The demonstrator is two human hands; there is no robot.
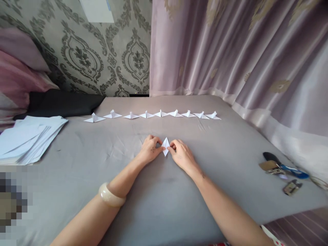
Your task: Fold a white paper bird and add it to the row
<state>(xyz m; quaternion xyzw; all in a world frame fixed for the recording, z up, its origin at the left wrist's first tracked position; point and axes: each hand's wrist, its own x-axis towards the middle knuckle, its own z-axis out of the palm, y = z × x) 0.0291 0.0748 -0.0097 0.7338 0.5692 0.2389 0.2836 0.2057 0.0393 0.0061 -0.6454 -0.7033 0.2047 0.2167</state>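
A small white sheet of paper folded into a diamond [166,143] stands between my two hands, one point up and one down. My left hand [150,149] pinches its left corner between thumb and fingers. On the opposite corner, the thumb and curled fingers of my right hand [181,154] grip the paper too. Beyond them, several folded white paper figures [160,113] sit side by side in a row across the grey sheet, each with flat side points and a raised middle.
A stack of white paper [28,140] lies at the left, by a black folded item [61,102]. Keys [275,169] and a small metal object [292,187] are on the right. Patterned wallpaper [107,51] and a pink curtain [194,51] bound the grey-covered surface [102,181].
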